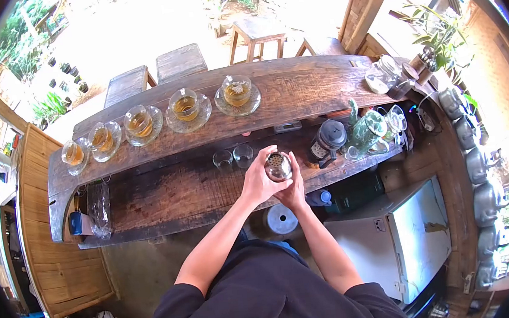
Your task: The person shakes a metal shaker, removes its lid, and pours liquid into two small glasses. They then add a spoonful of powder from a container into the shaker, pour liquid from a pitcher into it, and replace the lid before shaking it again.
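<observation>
Both my hands are wrapped round a shiny metal shaker (pixel 278 168) with a perforated top, held over the lower wooden shelf (pixel 167 194). My left hand (pixel 259 180) grips its left side and my right hand (pixel 294 190) its right side and underside. Just left of the hands, two small empty glasses (pixel 233 156) stand on the lower shelf. On the upper counter (pixel 303 88), several glass cups of amber liquid, such as the rightmost cup (pixel 237 92), sit on glass saucers in a curved row.
To the right on the lower shelf are a French press (pixel 328 142) and a green patterned jug (pixel 370 127). Glass jars (pixel 385 72) stand at the upper counter's right end. A white fridge (pixel 395 249) is below right, a round stool (pixel 282 218) below my hands.
</observation>
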Demonstrator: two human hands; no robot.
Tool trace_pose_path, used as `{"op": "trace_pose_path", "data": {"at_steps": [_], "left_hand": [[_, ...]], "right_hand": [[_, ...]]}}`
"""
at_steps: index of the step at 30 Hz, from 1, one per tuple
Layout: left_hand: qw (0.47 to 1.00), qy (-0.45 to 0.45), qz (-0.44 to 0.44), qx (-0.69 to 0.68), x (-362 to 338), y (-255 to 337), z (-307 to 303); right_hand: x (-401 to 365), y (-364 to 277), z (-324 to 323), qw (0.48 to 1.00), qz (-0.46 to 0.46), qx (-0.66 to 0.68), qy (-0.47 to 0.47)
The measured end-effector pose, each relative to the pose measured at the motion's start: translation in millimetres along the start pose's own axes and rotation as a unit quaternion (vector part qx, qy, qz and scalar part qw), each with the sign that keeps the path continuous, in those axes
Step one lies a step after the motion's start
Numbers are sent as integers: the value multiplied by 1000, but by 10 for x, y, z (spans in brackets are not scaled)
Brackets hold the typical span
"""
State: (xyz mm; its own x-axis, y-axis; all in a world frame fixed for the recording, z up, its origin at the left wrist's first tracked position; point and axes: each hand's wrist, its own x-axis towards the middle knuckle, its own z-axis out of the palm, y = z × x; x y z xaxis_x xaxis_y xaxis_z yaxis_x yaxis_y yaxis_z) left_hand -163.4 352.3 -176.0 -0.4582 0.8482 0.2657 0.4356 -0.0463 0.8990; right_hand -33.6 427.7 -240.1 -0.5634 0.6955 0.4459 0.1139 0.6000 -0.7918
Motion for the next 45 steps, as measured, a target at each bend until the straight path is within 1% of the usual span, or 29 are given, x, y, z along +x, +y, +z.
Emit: {"op": "trace_pose_path", "data": {"at_steps": [1, 2, 3, 4, 5, 6, 7, 8, 9, 11, 13, 14, 15, 17, 18, 23, 26, 28, 29, 31, 34, 45], "left_hand": [[999, 3, -7, -34, -15, 8, -4], [999, -13, -29, -42, -32, -7, -19], [999, -9, -32, -43, -55, -45, -30], [997, 5, -28, -66, -79, -86, -40], [996, 19, -23, -88, -109, -129, -61], [996, -3, -63, -62, -149, -47, -168], [996, 0, -65, -63, -191, -82, -200], [994, 25, -67, -77, -259, -125, -212], [992, 49, -69, -91, -325, -178, -228], [994, 55, -67, -68, -456, -290, -281], [999, 33, -11, 38, -516, -212, -366], [999, 14, -5, 41, -543, -161, -394], [999, 15, -7, 40, -556, -162, -386], [999, -20, 1, 39, -574, -163, -362], [999, -39, -11, 32, -576, -173, -358], [998, -52, -38, 19, -582, -187, -333], [998, -51, -42, 3, -590, -261, -314], [999, -37, -9, 5, -592, -317, -302], [999, -39, -9, 5, -604, -343, -297], [998, -53, -31, -10, -586, -345, -312], [997, -59, -40, -7, -575, -370, -311], [995, -85, -44, -12, -497, -390, -413]], "right_hand": [[4, -26, -4, 1000, 0, 0, -3], [4, -53, -10, 1000, 16, -6, -9], [27, -111, -18, 999, 32, -12, -15], [71, -162, -35, 1000, 6, -13, -14], [118, -211, -52, 1000, 6, -13, -20], [166, -258, -68, 999, -14, -33, -41], [227, -342, -79, 996, -34, -52, -61], [269, -442, -76, 994, -24, -89, -58], [304, -468, -78, 994, -24, -89, -61], [355, -478, -105, 985, 23, -139, -99], [406, -457, -115, 982, 33, -152, -107], [432, -428, -122, 976, 20, -179, -121], [456, -405, -127, 969, 6, -207, -134], [497, -377, -135, 966, 3, -217, -139], [524, -381, -140, 960, 9, -236, -150], [644, -479, -162, 937, 19, -289, -195], [688, -486, -138, 930, 6, -308, -200], [699, -489, -122, 926, -1, -321, -199], [709, -495, -119, 925, -3, -319, -206], [731, -510, -121, 924, -3, -318, -210], [756, -537, -112, 919, -20, -335, -206], [865, -633, -106, 893, -43, -393, -217]]}}
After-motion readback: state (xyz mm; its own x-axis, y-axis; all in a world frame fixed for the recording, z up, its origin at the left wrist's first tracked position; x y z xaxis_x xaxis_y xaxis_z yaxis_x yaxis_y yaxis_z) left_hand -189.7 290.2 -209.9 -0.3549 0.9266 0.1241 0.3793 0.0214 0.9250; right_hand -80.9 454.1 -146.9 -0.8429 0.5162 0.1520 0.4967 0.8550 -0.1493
